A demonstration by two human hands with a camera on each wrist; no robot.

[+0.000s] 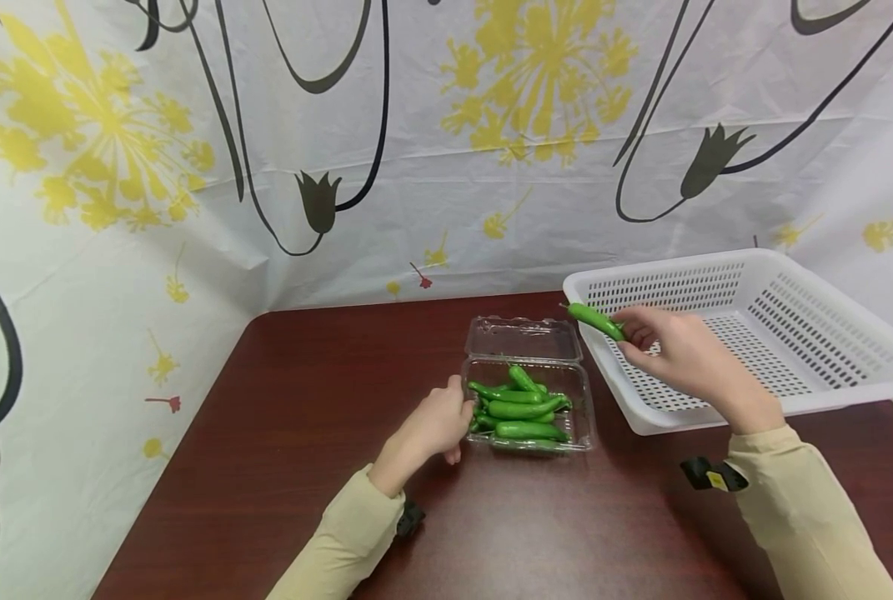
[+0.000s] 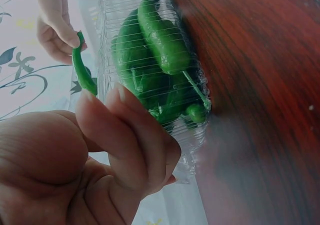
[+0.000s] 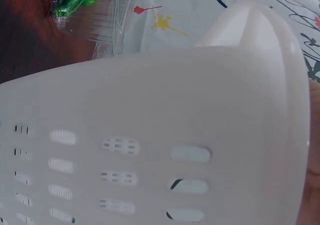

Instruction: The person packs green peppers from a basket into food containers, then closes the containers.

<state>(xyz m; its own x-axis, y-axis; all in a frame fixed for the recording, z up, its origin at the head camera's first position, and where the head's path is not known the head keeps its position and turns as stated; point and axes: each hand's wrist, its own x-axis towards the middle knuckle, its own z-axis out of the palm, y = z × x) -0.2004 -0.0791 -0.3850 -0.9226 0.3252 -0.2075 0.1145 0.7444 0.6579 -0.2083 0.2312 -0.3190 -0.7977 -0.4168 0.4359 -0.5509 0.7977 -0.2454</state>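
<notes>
My right hand (image 1: 674,346) pinches one green chili pepper (image 1: 594,320) by an end, above the near left part of a white plastic basket (image 1: 619,375). The pepper points left, past the basket's rim. My left hand (image 1: 434,421) is at the left side of a clear plastic clamshell box (image 1: 584,404), its fingers bent in the left wrist view; whether they grip the box's edge is unclear. Several green chili peppers (image 1: 524,410) lie in the box, whose lid (image 1: 523,338) is folded back. In the right wrist view the basket wall (image 3: 150,95) hides most of the hand.
The box and basket stand on a dark red-brown table (image 1: 341,375), the basket at its right side. A white sheet (image 1: 416,167) with yellow flowers and dark stems hangs behind and along the left. Black wrist straps (image 1: 714,475) sit by the sleeves.
</notes>
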